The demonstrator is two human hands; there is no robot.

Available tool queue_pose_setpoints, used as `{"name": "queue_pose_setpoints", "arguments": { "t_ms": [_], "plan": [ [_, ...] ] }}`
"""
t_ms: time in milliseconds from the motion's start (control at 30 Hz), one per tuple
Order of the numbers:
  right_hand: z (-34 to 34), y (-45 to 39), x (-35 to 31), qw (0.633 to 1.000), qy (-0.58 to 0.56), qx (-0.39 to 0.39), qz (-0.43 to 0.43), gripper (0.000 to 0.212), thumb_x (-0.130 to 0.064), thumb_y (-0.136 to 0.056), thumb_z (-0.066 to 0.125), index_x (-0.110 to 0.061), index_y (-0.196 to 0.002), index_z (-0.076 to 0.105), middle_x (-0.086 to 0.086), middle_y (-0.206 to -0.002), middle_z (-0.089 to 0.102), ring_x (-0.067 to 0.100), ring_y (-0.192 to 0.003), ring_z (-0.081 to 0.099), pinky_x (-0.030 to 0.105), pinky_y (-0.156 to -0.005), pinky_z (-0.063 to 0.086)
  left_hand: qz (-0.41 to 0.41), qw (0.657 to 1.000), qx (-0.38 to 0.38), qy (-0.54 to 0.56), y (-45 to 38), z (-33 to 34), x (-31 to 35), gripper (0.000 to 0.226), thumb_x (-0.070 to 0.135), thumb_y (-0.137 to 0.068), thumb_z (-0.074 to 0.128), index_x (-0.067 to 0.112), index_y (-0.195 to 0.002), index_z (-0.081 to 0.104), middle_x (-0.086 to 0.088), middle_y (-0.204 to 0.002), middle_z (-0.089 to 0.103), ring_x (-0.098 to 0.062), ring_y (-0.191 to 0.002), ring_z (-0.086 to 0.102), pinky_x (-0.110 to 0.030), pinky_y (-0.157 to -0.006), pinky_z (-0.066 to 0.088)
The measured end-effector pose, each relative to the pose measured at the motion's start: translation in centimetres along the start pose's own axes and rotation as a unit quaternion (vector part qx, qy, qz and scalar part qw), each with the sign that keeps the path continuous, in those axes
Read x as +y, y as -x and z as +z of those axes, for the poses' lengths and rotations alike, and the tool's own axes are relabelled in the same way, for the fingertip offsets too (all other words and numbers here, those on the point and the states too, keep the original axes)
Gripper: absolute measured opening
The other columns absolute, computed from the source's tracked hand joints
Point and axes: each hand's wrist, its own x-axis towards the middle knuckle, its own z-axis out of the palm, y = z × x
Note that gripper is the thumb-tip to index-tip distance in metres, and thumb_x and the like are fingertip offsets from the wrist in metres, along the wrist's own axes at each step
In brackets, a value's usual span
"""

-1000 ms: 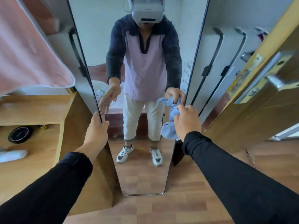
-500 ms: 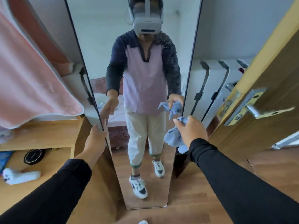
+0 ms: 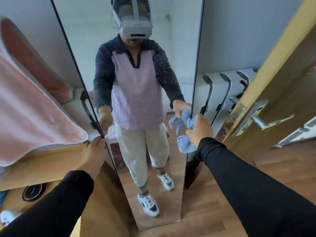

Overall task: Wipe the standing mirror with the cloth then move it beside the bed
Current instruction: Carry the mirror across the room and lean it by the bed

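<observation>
Your left hand (image 3: 94, 151) grips the mirror (image 3: 153, 100) by its left edge, while your right hand (image 3: 200, 130), at its right edge, is closed around the blue cloth (image 3: 185, 144).

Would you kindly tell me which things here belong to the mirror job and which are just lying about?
Job:
standing mirror
blue cloth
left hand
right hand

Lying about:
pink towel
round black object
door handle

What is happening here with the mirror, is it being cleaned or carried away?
A person grips the standing mirror by both side edges. The left hand holds its left edge; the right hand is at the right edge with the blue cloth bunched in it. This looks more like moving than wiping.
</observation>
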Motion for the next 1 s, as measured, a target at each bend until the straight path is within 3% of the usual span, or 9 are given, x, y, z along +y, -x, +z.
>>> {"name": "queue_pose_setpoints", "arguments": {
  "t_ms": [67,133,267,367,467,567,733,867,1000],
  "plan": [
    [0.3,0.0,-0.2,1.0,-0.012,-0.014,-0.008,0.038,-0.008,-0.088,0.063,-0.009,-0.119,0.041,0.004,-0.103,0.048,0.029,-0.087,0.053,0.031,-0.072,0.038,-0.024,0.999,-0.008,0.039,-1.6,-0.6,-0.9,0.027,0.048,-0.087,0.052,0.046,-0.108,0.067,-0.005,-0.122,0.067,-0.026,-0.104,0.063,-0.049,-0.102,0.049],
    [0.6,-0.2,-0.3,0.999,-0.025,-0.025,-0.011,0.043,-0.007,-0.087,0.06,-0.012,-0.126,0.043,0.002,-0.103,0.05,0.027,-0.088,0.053,0.031,-0.074,0.039,-0.039,0.997,-0.007,0.06,-4.2,-0.8,-3.1,0.032,0.066,-0.077,0.046,0.057,-0.101,0.065,0.004,-0.122,0.068,-0.025,-0.109,0.065,-0.05,-0.103,0.048],
    [0.8,-1.1,0.0,0.996,-0.083,-0.023,0.01,0.014,-0.003,-0.092,0.05,-0.014,-0.099,0.052,-0.002,-0.079,0.052,0.025,-0.08,0.051,0.029,-0.069,0.037,-0.06,0.995,-0.031,0.08,-2.0,-0.8,-1.2,0.049,0.072,-0.076,0.042,0.048,-0.114,0.061,0.009,-0.124,0.065,-0.021,-0.115,0.062,-0.047,-0.106,0.045],
    [0.6,-1.9,0.2,0.99,-0.137,-0.029,0.034,0.019,-0.002,-0.096,0.044,-0.01,-0.08,0.05,0.001,-0.071,0.045,0.022,-0.074,0.042,0.029,-0.063,0.034,-0.053,0.992,-0.051,0.107,-0.5,-0.2,0.1,0.059,0.069,-0.084,0.04,0.038,-0.133,0.053,0.004,-0.134,0.059,-0.023,-0.123,0.056,-0.048,-0.111,0.04],
    [0.5,-2.1,0.1,0.987,-0.148,-0.044,0.033,0.016,-0.006,-0.098,0.046,-0.008,-0.085,0.055,0.001,-0.07,0.047,0.021,-0.073,0.045,0.028,-0.072,0.038,-0.03,0.989,-0.062,0.132,-0.3,0.0,0.0,0.061,0.069,-0.09,0.039,0.033,-0.137,0.049,-0.004,-0.142,0.053,-0.027,-0.132,0.05,-0.051,-0.113,0.037],
    [0.4,-1.8,0.0,0.987,-0.15,-0.047,0.038,0.017,-0.005,-0.098,0.045,-0.01,-0.083,0.051,-0.001,-0.068,0.044,0.02,-0.07,0.042,0.028,-0.062,0.036,-0.013,0.993,-0.064,0.103,-0.7,-0.1,-0.9,0.086,0.085,-0.074,0.039,0.031,-0.142,0.045,-0.006,-0.146,0.051,-0.029,-0.135,0.048,-0.054,-0.113,0.037],
    [0.2,-0.6,0.7,0.986,-0.151,-0.035,0.067,0.015,-0.006,-0.098,0.045,-0.006,-0.091,0.058,0.004,-0.081,0.057,0.023,-0.081,0.052,0.028,-0.072,0.037,-0.02,0.988,-0.072,0.133,0.0,0.3,-1.3,0.068,0.084,-0.076,0.035,0.053,-0.136,0.043,0.006,-0.147,0.05,-0.02,-0.137,0.046,-0.048,-0.116,0.032],
    [-0.7,1.5,1.3,0.982,-0.168,-0.023,0.08,0.016,-0.008,-0.099,0.049,-0.005,-0.109,0.061,0.01,-0.097,0.063,0.026,-0.09,0.055,0.027,-0.077,0.038,-0.001,0.986,-0.075,0.15,1.3,0.6,-1.8,0.024,0.077,-0.081,0.037,0.076,-0.101,0.05,0.01,-0.142,0.051,-0.017,-0.135,0.047,-0.047,-0.117,0.031],
    [-2.2,4.2,2.6,0.982,-0.157,-0.027,0.097,0.015,-0.01,-0.098,0.051,-0.008,-0.109,0.061,0.008,-0.097,0.061,0.028,-0.092,0.055,0.031,-0.078,0.041,0.017,0.985,-0.084,0.151,4.4,0.6,-0.9,0.024,0.076,-0.079,0.039,0.076,-0.098,0.053,0.014,-0.132,0.056,-0.015,-0.132,0.047,-0.045,-0.116,0.031]
  ]
}}
